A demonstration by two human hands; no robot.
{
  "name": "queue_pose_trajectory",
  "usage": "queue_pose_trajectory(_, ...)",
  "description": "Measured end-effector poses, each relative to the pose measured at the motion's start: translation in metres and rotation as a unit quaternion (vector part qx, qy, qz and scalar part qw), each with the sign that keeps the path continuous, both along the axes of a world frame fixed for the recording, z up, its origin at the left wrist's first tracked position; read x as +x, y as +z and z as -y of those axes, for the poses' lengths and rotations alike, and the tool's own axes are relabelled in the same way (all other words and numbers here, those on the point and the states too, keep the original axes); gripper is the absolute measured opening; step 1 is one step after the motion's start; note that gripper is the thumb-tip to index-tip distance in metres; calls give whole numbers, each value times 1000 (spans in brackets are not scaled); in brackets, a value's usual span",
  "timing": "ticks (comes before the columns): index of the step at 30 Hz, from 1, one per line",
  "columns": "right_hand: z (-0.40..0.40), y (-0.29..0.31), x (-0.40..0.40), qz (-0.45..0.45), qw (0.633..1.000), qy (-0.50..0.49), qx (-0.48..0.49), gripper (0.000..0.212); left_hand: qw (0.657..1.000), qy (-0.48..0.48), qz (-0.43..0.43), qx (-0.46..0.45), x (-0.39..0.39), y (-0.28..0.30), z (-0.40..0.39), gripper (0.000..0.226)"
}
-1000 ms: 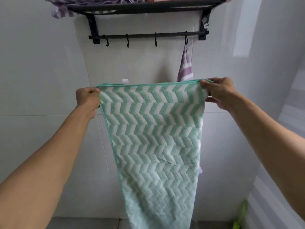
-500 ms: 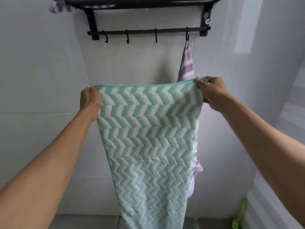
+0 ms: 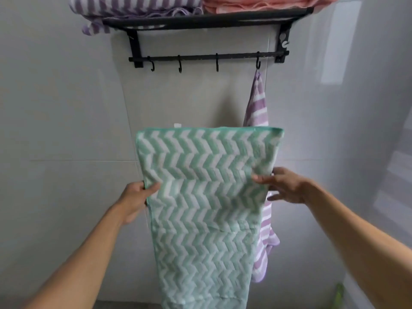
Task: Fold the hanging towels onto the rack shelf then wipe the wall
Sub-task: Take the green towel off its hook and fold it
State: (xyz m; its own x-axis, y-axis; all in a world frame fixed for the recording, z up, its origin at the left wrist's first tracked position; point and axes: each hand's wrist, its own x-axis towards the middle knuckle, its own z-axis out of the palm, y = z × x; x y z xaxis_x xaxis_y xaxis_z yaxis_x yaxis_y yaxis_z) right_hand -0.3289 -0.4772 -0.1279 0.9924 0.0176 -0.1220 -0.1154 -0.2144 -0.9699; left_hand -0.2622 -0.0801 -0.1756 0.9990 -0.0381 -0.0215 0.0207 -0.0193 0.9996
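A green and white zigzag towel [image 3: 207,197] hangs in front of me, its top edge standing above my hands. My left hand [image 3: 136,199] grips its left side about a third of the way down, thumb on the front. My right hand [image 3: 283,186] pinches the right side at about the same height, the other fingers spread loosely. Above, the black rack shelf [image 3: 207,18] holds a folded purple striped towel [image 3: 133,5] and a folded pink towel [image 3: 267,3]. Another purple striped towel [image 3: 258,108] hangs from the rightmost hook, partly hidden behind the green one.
Under the shelf runs a black bar with several hooks [image 3: 207,58]; three are bare. The white tiled wall [image 3: 66,108] fills the background, with a corner to the right. Something green [image 3: 338,295] lies low at the right by the floor.
Both hands have slid down from the towel's top corners to its sides, about a third of the way down. The view has tilted up, showing the towels on the shelf.
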Motion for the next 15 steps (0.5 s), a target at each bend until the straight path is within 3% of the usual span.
queue_pose_trajectory(2,0,-56,-10,-59,998,-10,-13,111,998,20,-64,11,-14,-52,-2,28)
queue_pose_trajectory(5,5,-85,-19,-90,995,-49,4,83,991,60,-121,18,-13,-72,-13,34)
queue_pose_trajectory(7,8,-77,-18,-81,993,-85,17,66,989,69,-128,16,-7,-61,-14,38)
queue_pose_trajectory(9,7,-55,-7,-38,992,-110,48,68,991,84,-104,-7,2,-33,-11,40)
queue_pose_trajectory(12,11,-13,6,38,979,-91,178,57,991,19,-19,-132,10,24,-11,54)
queue_pose_trajectory(13,13,-9,5,28,979,-57,194,63,989,-29,-4,-144,7,31,-12,67)
queue_pose_trajectory(15,10,-26,-7,-30,991,27,127,89,992,-99,-24,-71,-6,16,-18,91)
